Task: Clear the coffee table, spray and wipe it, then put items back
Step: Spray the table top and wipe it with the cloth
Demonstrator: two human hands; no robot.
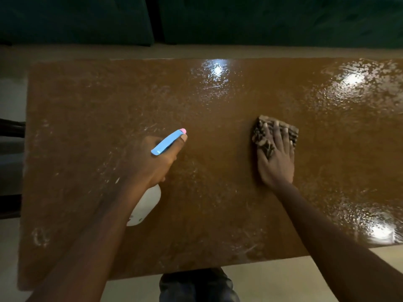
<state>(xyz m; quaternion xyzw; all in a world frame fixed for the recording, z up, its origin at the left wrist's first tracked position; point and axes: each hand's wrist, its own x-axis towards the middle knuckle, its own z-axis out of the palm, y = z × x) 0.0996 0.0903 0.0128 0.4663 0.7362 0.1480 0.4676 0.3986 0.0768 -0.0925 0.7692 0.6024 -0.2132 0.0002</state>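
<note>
The brown glossy coffee table [218, 101] fills the view, its top wet and speckled with droplets. My left hand [152, 162] grips a spray bottle [145, 205] with a white body and a blue head with a pink nozzle tip, held above the table's left-centre. My index finger lies along the blue head. My right hand [277, 158] lies flat, fingers spread, pressing a folded patterned cloth [261, 131] onto the table right of centre.
A dark green sofa [261, 20] stands beyond the table's far edge, with a strip of pale floor [196, 52] between. Pale floor also shows along the near edge, beside my dark trouser leg [196, 286]. Dark furniture sits at the left edge.
</note>
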